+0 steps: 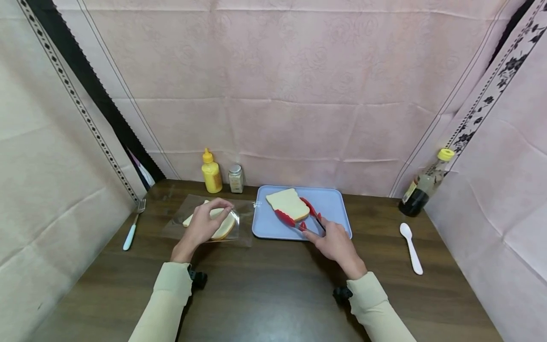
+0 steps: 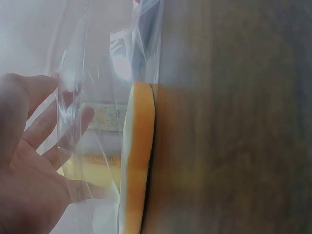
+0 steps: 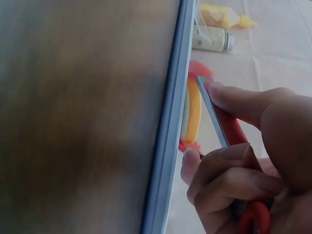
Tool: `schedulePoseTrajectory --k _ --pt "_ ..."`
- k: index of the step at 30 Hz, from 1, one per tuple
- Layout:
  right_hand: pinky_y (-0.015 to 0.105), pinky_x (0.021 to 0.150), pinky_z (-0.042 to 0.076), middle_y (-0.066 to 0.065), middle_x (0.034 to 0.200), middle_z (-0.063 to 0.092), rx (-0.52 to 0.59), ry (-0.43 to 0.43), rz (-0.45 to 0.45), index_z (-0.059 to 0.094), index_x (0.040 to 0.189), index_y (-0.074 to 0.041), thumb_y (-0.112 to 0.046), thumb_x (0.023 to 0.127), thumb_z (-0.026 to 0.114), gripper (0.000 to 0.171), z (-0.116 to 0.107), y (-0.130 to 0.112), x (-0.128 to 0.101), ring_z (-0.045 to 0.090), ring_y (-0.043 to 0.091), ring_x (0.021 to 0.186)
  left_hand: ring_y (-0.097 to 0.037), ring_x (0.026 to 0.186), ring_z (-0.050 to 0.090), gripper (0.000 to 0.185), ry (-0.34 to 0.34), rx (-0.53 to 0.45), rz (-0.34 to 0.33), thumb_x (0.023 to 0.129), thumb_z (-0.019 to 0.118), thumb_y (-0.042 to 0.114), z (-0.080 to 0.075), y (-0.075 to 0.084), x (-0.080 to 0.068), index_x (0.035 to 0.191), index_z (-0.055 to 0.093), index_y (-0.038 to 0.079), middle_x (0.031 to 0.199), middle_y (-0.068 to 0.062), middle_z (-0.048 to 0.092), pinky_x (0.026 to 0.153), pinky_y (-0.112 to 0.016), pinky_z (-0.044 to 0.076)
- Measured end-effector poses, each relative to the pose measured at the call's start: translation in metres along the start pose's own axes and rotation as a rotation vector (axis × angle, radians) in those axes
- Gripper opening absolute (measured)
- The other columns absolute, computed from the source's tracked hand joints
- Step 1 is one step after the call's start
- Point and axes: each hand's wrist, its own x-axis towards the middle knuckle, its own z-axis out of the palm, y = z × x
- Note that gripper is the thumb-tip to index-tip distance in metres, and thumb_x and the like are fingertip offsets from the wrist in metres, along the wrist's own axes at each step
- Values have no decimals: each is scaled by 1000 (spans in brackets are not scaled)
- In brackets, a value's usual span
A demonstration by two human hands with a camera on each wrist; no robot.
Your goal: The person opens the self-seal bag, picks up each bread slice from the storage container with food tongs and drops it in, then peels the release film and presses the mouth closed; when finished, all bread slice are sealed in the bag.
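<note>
My left hand (image 1: 202,226) pinches the raised film of a clear plastic bag (image 1: 243,237) between thumb and fingertip. Inside this bag lies sliced bread (image 1: 224,229); its orange-brown crust edge shows in the left wrist view. My right hand (image 1: 336,243) grips red-tipped metal tongs (image 1: 284,217) over a light blue tray (image 1: 331,202). A square bread slice (image 1: 287,202) rests on the tray, with one tong tip at its near edge and the other at its right side. Whether both tips press on the slice, I cannot tell.
Behind the bag stand a yellow squeeze bottle (image 1: 212,173) and a small shaker jar (image 1: 236,178). A fork (image 1: 133,230) lies at the far left. On the right are a white spoon (image 1: 411,248) and a bottle of dark liquid (image 1: 420,190). Cloth curtains enclose the table.
</note>
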Motion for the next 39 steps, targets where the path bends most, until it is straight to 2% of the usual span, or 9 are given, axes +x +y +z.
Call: schedulePoseTrajectory --k 3,5,8,15,18,21,23,27,39 --pt "34 65 49 21 101 68 17 -20 -11 50 158 3 -48 96 82 86 -5 5 2 59 28 91 -32 128 70 17 9 2 5 108 70 31 -1 1 0 120 76 20 126 -6 79 117 -64 48" --pt "33 69 50 21 111 71 25 -30 -13 51 158 2 -47 97 81 85 -8 8 3 59 27 96 -32 128 70 17 12 2 7 108 70 30 -1 1 0 120 76 19 125 -6 79 116 -63 48" --pt "34 73 52 19 117 72 38 -42 -4 54 156 3 -48 98 80 81 -12 13 5 60 28 99 -32 127 70 17 17 5 11 108 70 29 -1 1 1 120 76 19 125 -6 79 116 -63 49" --pt "35 76 51 22 138 67 51 -47 -24 54 157 -1 -53 98 78 82 -24 24 7 59 30 107 -32 125 71 15 35 6 18 108 71 25 -1 2 2 119 77 18 123 -7 79 115 -62 49" --pt "30 65 48 22 123 71 62 -52 -61 53 159 -6 -55 96 79 84 -29 28 8 60 29 93 -32 125 71 15 29 7 9 108 70 27 -1 2 2 120 76 19 123 -6 79 116 -63 48" --pt "28 53 42 11 97 67 68 -65 -115 53 160 -10 -55 95 81 85 -32 33 9 54 23 70 -32 125 70 16 21 8 -1 108 70 29 -1 2 1 120 76 19 123 -6 79 116 -63 48" --pt "27 49 40 3 89 66 66 -70 -148 54 160 -12 -56 93 82 85 -34 35 10 49 20 61 -31 126 70 17 17 9 -5 108 70 30 -1 2 1 120 77 19 123 -5 79 116 -63 48" --pt "27 50 41 -3 96 72 64 -78 -196 55 159 -13 -56 91 84 85 -38 36 8 47 17 61 -31 126 70 18 6 13 -12 108 70 30 0 2 1 121 77 20 123 -5 79 117 -62 47" --pt "28 52 42 6 118 74 47 -147 -252 58 157 -16 -55 89 87 84 -48 18 1 51 19 78 -31 126 71 16 -6 12 -15 108 70 28 2 1 0 119 77 19 124 -5 80 118 -62 49"
